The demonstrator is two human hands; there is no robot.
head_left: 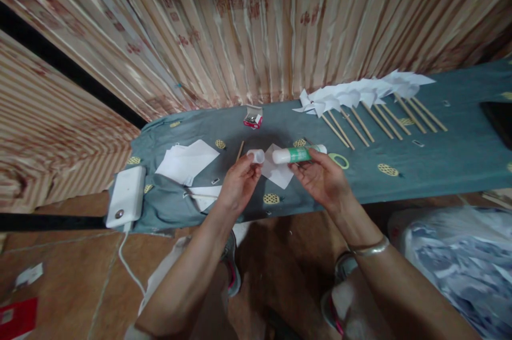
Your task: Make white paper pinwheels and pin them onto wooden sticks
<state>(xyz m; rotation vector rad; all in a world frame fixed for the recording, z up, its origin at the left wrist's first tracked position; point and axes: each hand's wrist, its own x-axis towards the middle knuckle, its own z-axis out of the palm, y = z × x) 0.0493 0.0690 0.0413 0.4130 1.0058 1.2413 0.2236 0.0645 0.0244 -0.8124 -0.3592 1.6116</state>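
Note:
In my right hand (326, 175) is a white and green glue stick (295, 155), held sideways with its white end toward the left. My left hand (240, 180) pinches a small translucent cap (258, 156), a short gap away from the glue stick. Beneath and between both hands a square of white paper (282, 175) lies on the cloth. A thin wooden stick (240, 150) rests just beyond my left hand. Beside my right fingers are the yellow-green handles of scissors (339, 160), their blades hidden.
White paper pinwheels (352, 95) on wooden sticks lie in a row at the back right. A small red box (253, 118) stands open near the curtain. Paper sheets (186, 163) and a white power bank (127, 196) with a cable are on the left. A plastic bag (460, 265) sits lower right.

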